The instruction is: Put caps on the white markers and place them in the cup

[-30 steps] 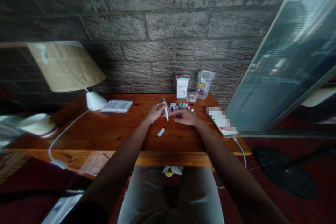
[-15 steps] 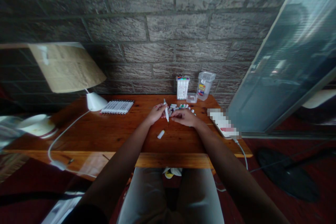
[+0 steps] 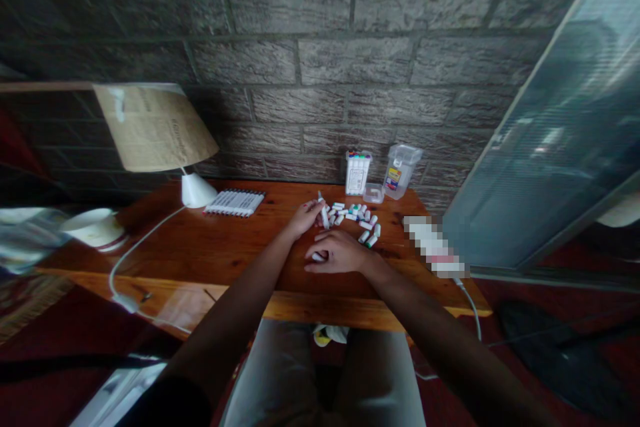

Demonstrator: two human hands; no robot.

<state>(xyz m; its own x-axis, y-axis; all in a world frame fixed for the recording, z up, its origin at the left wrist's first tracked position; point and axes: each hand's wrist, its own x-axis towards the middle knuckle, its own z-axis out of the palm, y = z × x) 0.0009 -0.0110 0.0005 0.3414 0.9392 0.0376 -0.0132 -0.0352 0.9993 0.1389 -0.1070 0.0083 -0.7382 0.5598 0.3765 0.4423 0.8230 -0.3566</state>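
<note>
White marker (image 3: pixel 324 215) upright in left hand (image 3: pixel 303 219).

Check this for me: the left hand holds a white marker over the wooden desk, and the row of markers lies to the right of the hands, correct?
Not quite. The head view shows the row of markers lying to the left of the hands, near the lamp. The rest holds: the left hand holds a white marker over the wooden desk.
</note>
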